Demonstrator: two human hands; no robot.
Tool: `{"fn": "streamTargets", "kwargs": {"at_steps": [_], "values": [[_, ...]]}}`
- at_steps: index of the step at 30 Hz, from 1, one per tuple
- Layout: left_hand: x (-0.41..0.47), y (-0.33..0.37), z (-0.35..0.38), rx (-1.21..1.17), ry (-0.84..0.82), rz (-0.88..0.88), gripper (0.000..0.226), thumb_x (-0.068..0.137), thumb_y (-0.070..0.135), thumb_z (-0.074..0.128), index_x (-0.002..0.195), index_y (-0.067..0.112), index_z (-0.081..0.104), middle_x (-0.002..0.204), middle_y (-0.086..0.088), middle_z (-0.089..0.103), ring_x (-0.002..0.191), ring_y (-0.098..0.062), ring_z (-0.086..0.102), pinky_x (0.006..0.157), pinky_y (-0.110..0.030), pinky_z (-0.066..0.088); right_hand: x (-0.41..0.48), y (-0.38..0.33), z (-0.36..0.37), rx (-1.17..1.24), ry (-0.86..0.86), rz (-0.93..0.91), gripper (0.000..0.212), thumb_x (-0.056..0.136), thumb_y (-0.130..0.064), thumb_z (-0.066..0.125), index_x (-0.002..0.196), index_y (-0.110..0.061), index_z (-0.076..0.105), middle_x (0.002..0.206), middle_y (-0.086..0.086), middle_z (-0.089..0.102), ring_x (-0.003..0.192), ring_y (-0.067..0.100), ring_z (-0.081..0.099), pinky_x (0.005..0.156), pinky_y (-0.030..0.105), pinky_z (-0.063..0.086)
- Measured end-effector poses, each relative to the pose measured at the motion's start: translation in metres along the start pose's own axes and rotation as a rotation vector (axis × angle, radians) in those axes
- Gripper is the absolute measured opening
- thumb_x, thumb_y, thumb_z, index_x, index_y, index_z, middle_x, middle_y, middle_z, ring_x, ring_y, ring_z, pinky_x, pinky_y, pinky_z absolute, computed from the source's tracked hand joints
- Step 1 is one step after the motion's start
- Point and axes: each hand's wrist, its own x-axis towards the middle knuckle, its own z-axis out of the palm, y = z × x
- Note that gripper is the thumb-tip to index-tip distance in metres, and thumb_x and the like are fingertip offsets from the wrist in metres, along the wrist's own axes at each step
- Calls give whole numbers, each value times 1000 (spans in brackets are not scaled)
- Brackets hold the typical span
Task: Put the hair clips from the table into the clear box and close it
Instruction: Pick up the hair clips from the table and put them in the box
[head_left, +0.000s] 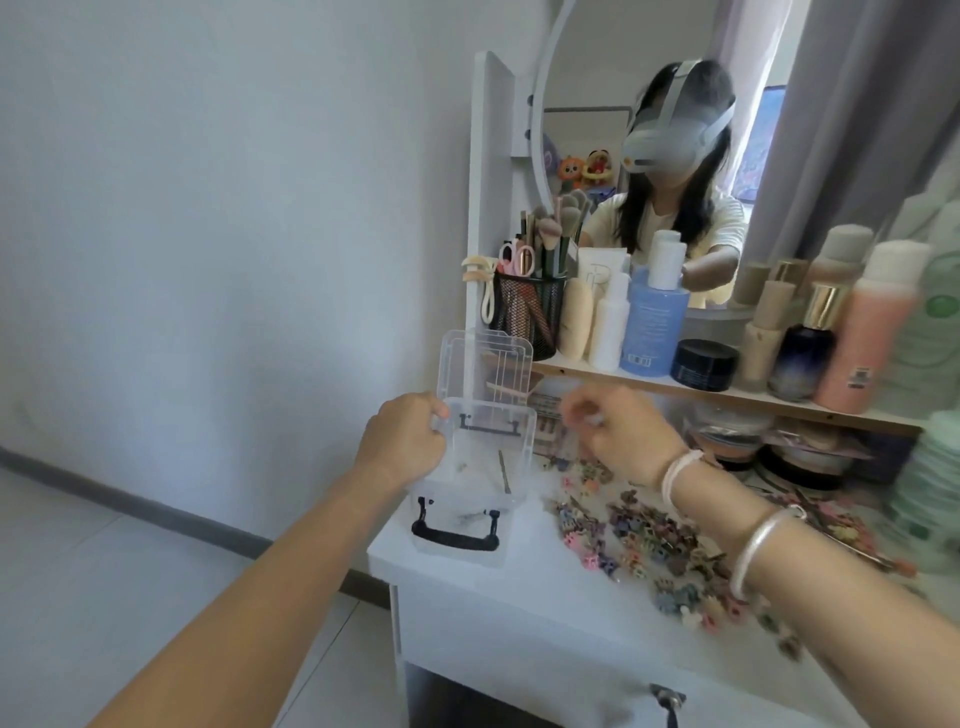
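Status: early, barely started; clear box (488, 462) sits at the table's (519, 613) front-left corner, lid (485, 369) hinged up at its 12 o'clock side, so opening is done; inside I make out only a thin pin (504, 470) or two, otherwise it looks near empty; black handle (454, 535) hangs on the near wall at 6 o'clock.

Left hand (410, 436) grips the box's left rim at 9 o'clock, fingers curled over the edge, steadying it; right hand (618, 431) hovers just off the box's 3 o'clock side above the table, fingers bunched and blurred; can't tell whether it pinches a clip or nothing.

Hair clips (649, 535): a loose, multicoloured heap on the table from 3 to 5 o'clock of the box, near it but not touching; strays run toward the right edge.

My read of what's left: nearly the whole heap to move, then lid down and latch.

Surroundings: shelf (727, 397) at 1 o'clock with mesh cup (527, 312) of brushes, blue bottle (654, 327), black jar (704, 364), more bottles to the right; mirror (597, 62) above; compacts crowd under the shelf right behind the heap, so scooping there is tight; upright lid stands near the shelf edge and could catch on it.
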Motion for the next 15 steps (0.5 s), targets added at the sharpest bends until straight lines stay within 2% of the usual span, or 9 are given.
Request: {"fn": "streamTargets", "kwargs": {"at_steps": [1, 3, 5, 6, 9, 11, 13, 15], "values": [[1, 1, 1, -10, 5, -8, 38, 89, 1, 44, 124, 12, 54, 135, -7, 53, 124, -25, 49, 100, -30, 38, -2, 9, 2, -55, -118, 39, 26, 90, -13, 50, 114, -16, 60, 118, 6, 64, 109, 25, 60, 99, 35, 45], [4, 2, 4, -36, 3, -18, 37, 89, 1, 45, 123, 12, 55, 134, -7, 54, 124, -25, 49, 100, -30, 38, -5, 20, 13, -167, -400, 96, 41, 89, -32, 54, 128, -22, 49, 132, 2, 54, 120, 22, 52, 104, 33, 40], [6, 2, 6, -57, 0, -20, 36, 89, 2, 45, 122, 12, 56, 135, -7, 53, 124, -25, 49, 100, -29, 38, -6, 24, 27, -246, -534, 85, 56, 84, -45, 57, 134, -27, 41, 137, 0, 50, 124, 22, 48, 104, 33, 38], [6, 2, 7, -64, 1, -20, 36, 89, 2, 45, 121, 12, 57, 136, -6, 52, 124, -25, 49, 100, -29, 38, -5, 24, 31, -294, -534, 56, 55, 83, -44, 58, 133, -27, 43, 135, 1, 52, 121, 23, 50, 100, 32, 40], [7, 3, 11, -94, 2, -30, 36, 88, 2, 44, 120, 13, 58, 136, -5, 53, 124, -25, 50, 99, -29, 39, 3, 20, 37, -369, -480, -32, 30, 84, -28, 60, 114, -21, 60, 118, 1, 63, 100, 19, 57, 79, 24, 42], [7, 4, 12, -112, 5, -42, 36, 89, 3, 43, 119, 13, 58, 133, -5, 55, 121, -25, 51, 97, -29, 39, 5, 20, 38, -350, -474, -40, 19, 83, -16, 60, 100, -15, 67, 108, 1, 68, 84, 14, 54, 72, 22, 40], [7, 6, 13, -121, 8, -46, 35, 89, 4, 43, 119, 13, 58, 132, -5, 56, 120, -26, 52, 95, -28, 40, 6, 21, 37, -318, -463, -19, 17, 82, -9, 60, 94, -11, 70, 104, 3, 70, 82, 13, 55, 73, 22, 44], [6, 7, 13, -129, 10, -49, 35, 89, 3, 43, 120, 13, 58, 133, -5, 55, 121, -26, 51, 96, -29, 40, 8, 24, 28, -270, -397, 4, 18, 84, -8, 58, 96, -10, 71, 103, -1, 69, 90, 15, 60, 82, 22, 49]]}}
